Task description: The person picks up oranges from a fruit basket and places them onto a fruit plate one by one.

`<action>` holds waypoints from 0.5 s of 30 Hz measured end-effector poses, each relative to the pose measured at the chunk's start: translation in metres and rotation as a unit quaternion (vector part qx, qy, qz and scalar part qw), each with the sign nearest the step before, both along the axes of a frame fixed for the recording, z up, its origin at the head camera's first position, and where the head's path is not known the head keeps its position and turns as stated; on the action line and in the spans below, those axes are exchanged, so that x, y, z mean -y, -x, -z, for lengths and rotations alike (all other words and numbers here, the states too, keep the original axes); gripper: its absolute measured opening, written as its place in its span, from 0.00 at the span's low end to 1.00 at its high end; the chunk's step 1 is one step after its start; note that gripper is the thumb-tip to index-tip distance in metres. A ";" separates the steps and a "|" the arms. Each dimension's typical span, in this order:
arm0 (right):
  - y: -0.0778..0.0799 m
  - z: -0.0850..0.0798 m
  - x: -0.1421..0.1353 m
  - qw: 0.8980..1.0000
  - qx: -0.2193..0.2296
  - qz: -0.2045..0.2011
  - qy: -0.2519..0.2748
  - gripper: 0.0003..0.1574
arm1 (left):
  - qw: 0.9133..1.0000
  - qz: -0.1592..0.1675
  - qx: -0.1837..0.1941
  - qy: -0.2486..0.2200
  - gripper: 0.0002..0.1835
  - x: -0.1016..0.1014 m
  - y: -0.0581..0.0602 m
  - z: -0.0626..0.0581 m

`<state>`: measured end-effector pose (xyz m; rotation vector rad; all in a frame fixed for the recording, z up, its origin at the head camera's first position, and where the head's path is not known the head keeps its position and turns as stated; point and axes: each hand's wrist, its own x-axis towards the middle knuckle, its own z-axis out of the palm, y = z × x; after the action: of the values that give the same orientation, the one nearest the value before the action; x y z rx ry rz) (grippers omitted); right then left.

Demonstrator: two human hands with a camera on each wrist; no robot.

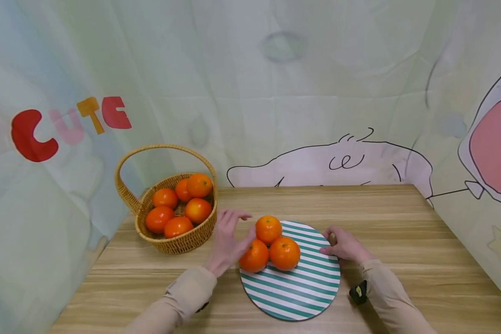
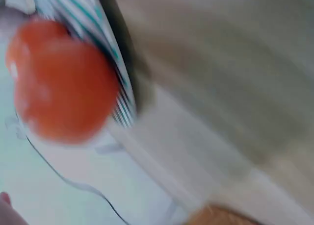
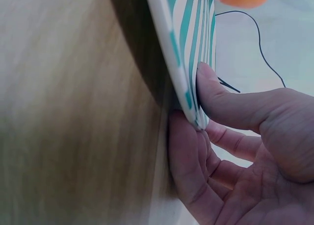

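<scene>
A round board (image 1: pixel 294 297) with green and white stripes lies on the table, bearing three oranges (image 1: pixel 285 253) grouped at its left side. My right hand (image 1: pixel 345 245) pinches the board's right edge. In the right wrist view the thumb (image 3: pixel 230 105) rests on the striped top (image 3: pixel 189 34) and curled fingers sit beneath the rim. Between the basket and the oranges is my left hand (image 1: pixel 230 241), its fingers loosely bent with nothing held, the thumb overlapping the nearest orange in the head view. The left wrist view is blurred, showing two oranges (image 2: pixel 66 92) on the board.
A wicker basket (image 1: pixel 179 246) with a tall arched handle (image 1: pixel 163 147) stands at the left, holding several oranges (image 1: pixel 177 227). The wooden table (image 1: pixel 384 204) ends at a printed curtain (image 1: pixel 242 116) behind and at both sides. A dark device (image 1: pixel 358 293) is strapped at the right wrist.
</scene>
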<state>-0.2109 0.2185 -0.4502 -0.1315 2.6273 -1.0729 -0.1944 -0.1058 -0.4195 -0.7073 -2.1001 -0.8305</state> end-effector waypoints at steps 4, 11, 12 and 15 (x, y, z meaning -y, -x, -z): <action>0.000 0.000 -0.001 1.000 -0.005 -0.005 0.007 0.21 | 0.997 -0.033 -0.071 0.009 0.10 0.035 0.023 -0.010; 0.000 0.001 -0.001 1.000 -0.007 -0.007 0.003 0.21 | 0.983 -0.086 -0.139 0.083 0.10 0.087 0.050 -0.024; 0.000 0.001 -0.001 1.000 -0.008 -0.008 0.003 0.21 | 0.982 -0.096 -0.135 0.094 0.11 0.091 0.051 -0.025; 0.000 0.001 -0.001 1.000 -0.010 -0.009 0.003 0.21 | 0.980 -0.122 -0.098 0.122 0.14 0.100 0.055 -0.027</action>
<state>-0.2111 0.2196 -0.4508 -0.1666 2.6350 -1.0805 -0.2493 -0.2057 -0.3921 -0.6132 -2.0740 -0.3579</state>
